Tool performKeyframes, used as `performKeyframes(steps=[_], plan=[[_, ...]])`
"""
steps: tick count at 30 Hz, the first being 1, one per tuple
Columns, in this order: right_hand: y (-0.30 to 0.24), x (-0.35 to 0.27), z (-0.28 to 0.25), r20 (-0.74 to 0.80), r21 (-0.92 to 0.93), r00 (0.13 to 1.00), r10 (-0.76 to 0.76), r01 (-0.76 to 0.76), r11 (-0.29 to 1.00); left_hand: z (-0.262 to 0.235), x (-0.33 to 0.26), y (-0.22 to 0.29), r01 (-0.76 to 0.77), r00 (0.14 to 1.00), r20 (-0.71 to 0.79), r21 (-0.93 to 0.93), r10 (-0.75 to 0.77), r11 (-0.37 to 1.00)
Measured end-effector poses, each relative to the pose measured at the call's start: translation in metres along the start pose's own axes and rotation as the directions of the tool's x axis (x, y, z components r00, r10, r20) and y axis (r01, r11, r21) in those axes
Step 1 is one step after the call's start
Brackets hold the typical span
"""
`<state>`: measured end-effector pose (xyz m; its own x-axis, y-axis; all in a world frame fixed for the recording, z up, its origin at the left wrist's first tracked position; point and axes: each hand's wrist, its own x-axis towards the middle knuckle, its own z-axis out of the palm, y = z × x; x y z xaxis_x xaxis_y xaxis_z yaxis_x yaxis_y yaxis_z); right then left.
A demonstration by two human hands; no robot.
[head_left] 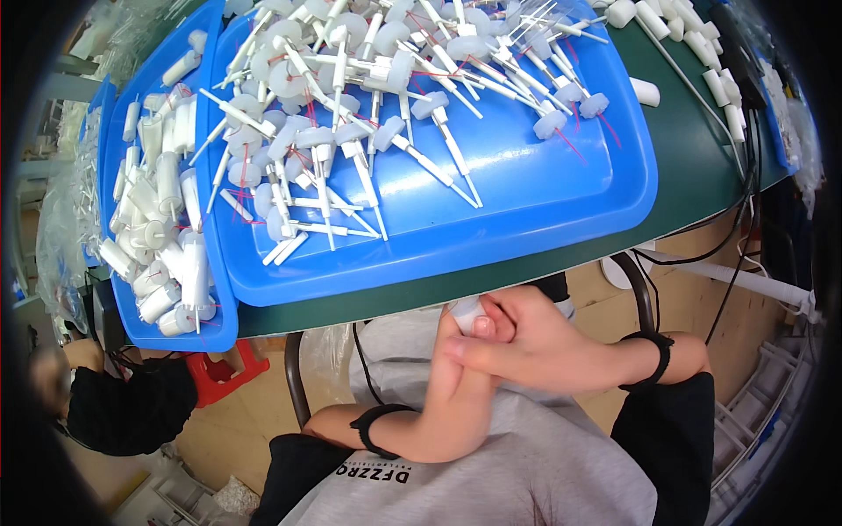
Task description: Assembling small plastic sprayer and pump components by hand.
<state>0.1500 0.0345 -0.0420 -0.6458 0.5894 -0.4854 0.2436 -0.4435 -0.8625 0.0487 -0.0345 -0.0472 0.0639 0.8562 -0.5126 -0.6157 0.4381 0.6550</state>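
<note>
Just in front of the table's near edge, my two hands are pressed together around a small white plastic part (467,310). My left hand (458,368) is closed below and beside it. Crossing over from the right, my right hand (526,337) has its fingers curled at the part and its thumb lying across my left hand. Most of the part is hidden by the fingers. Beyond the hands, a wide blue tray (517,232) holds many white plastic stems with round translucent discs (313,138) and thin red threads.
A narrower blue tray (226,329) with white cylindrical pieces (167,184) adjoins on the left. More white cylinders (732,118) lie on the green table (684,149) at the right, near black cables (745,206). A red stool (232,377) and another person's dark sleeve (132,403) appear lower left.
</note>
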Motion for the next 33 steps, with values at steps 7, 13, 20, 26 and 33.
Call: performKeyframes(steps=[7, 13, 20, 26, 33], plan=[[-0.006, 0.003, -0.013, -0.035, 0.159, 0.999, 0.001, 0.005, 0.987, 0.015, 0.008, -0.023, -0.240, 0.964, -0.140, -0.082, 0.227, 0.967], [-0.004, 0.003, -0.007, -0.098, 0.261, 0.995, 0.020, 0.006, 0.965, 0.018, 0.006, -0.019, -0.239, 0.966, -0.132, -0.124, 0.223, 0.963], [-0.012, 0.003, -0.001, -0.054, 0.378, 0.995, 0.083, -0.057, 0.924, 0.015, 0.003, -0.005, -0.197, 0.972, -0.144, -0.056, 0.188, 0.979], [-0.005, 0.002, 0.031, -0.122, 0.436, 0.987, 0.106, -0.042, 0.899, -0.031, 0.009, 0.034, 0.067, 0.978, 0.191, 0.116, -0.088, 0.991], [-0.018, -0.021, 0.029, 0.091, 0.156, 0.995, -0.050, 0.035, 0.987, -0.051, -0.004, 0.058, 0.105, 0.849, 0.520, 0.005, -0.092, 0.994]])
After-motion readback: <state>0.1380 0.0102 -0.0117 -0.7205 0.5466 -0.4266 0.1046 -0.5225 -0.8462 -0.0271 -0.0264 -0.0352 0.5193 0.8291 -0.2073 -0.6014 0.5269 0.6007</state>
